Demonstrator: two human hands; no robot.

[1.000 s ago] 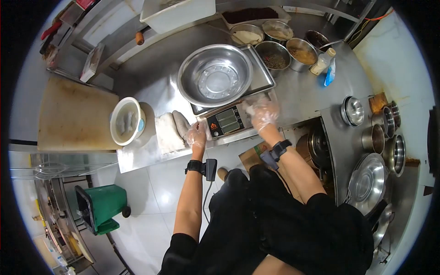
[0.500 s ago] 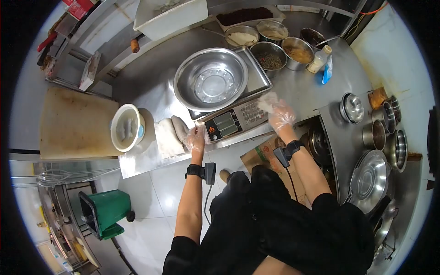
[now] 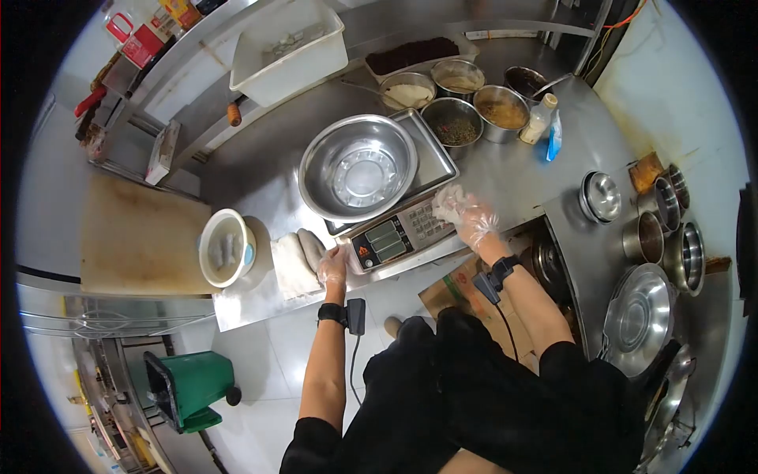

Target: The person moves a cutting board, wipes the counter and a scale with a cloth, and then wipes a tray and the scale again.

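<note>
A digital scale sits at the front of the steel counter, its display and keypad towards me. On its platform rests a wide metal bowl with nothing in it. My left hand, in a clear plastic glove, has its fingers curled against the scale's left front corner. Beside that hand lie a folded white cloth and a grey rolled cloth. In my right hand, also gloved, is a crumpled whitish cloth, held at the keypad's right end.
Left of the cloths stands a white tub with liquid, near a wooden board. Several metal pots, including one with spices, stand behind the scale. A squeeze bottle is beside them. Stacked metal bowls stand at right.
The view has shifted, so the counter sits lower in the frame. My right hand, with the cloth, has moved slightly left and stays near the keypad. My left hand stays at the scale's corner.
</note>
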